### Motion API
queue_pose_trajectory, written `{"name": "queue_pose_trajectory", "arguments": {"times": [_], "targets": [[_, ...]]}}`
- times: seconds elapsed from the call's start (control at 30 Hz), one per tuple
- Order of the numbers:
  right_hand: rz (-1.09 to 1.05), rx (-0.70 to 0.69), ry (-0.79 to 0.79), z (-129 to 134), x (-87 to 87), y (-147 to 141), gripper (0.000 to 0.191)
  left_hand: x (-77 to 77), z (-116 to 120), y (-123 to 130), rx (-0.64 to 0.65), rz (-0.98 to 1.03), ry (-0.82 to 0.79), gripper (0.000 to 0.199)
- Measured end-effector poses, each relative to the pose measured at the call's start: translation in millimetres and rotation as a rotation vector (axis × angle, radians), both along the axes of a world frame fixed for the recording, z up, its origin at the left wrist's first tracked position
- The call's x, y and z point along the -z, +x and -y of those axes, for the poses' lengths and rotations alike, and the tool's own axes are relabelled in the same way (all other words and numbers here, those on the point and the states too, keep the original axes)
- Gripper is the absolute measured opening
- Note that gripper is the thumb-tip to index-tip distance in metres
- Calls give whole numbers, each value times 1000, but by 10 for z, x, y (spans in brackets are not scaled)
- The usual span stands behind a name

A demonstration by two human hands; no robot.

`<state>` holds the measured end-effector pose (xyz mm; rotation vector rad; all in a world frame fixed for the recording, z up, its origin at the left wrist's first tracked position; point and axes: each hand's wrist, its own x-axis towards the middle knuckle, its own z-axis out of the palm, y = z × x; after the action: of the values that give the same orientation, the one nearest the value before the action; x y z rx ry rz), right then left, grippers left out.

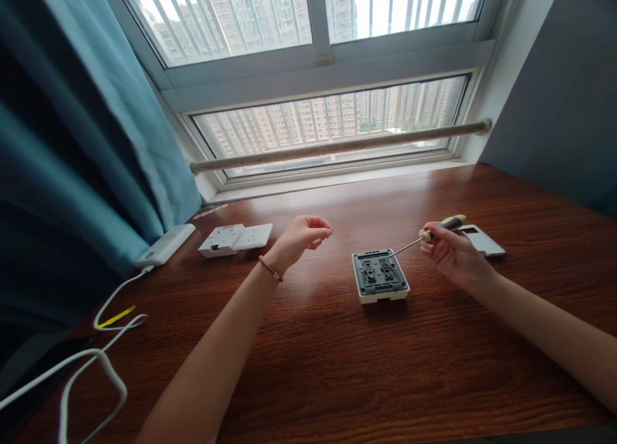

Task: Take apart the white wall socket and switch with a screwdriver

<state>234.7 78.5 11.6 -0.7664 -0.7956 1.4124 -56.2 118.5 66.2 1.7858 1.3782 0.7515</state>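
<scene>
A wall switch (380, 275) with its cover off lies on the wooden table, its dark grey inner plate facing up in a white box. My right hand (450, 254) is closed around a screwdriver (452, 223) with a yellow and black handle. The shaft slants down to the left, and its tip is at the switch's upper right part; whether it touches cannot be made out. Left of the switch, my left hand (306, 235) hovers with thumb and forefinger pinched together. Something tiny seems to show at its fingertips, too small to name.
White switch or socket parts (236, 238) lie at the left. A white cover frame (483, 241) rests behind my right hand. Near the curtain (96, 110) are a white power bank (166, 245), its cable (108, 360) and a yellow strip (116, 317). A rail (337, 148) crosses the window.
</scene>
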Motion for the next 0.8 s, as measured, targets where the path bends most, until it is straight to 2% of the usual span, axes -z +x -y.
{"name": "queue_pose_trajectory", "arguments": {"times": [0.07,0.1,0.2,0.3,0.43,0.5,0.6,0.8], "targets": [[4,9,4,-21,-2,23,10,46,113,216,98,281,-27,14],[2,15,6,-30,-4,33,10,83,167,321,117,359,-25,14],[-5,58,16,-45,-23,51,12,221,300,588,140,414,-11,16],[-6,123,37,-40,-52,50,12,349,380,745,94,380,41,17],[11,178,75,-24,-81,37,11,455,408,821,69,337,57,21],[38,192,84,-22,-84,37,11,476,403,842,97,333,72,19],[84,217,95,-27,-78,48,10,481,391,869,140,280,176,11],[182,265,137,-25,-78,68,9,493,405,900,80,103,300,4]]}}
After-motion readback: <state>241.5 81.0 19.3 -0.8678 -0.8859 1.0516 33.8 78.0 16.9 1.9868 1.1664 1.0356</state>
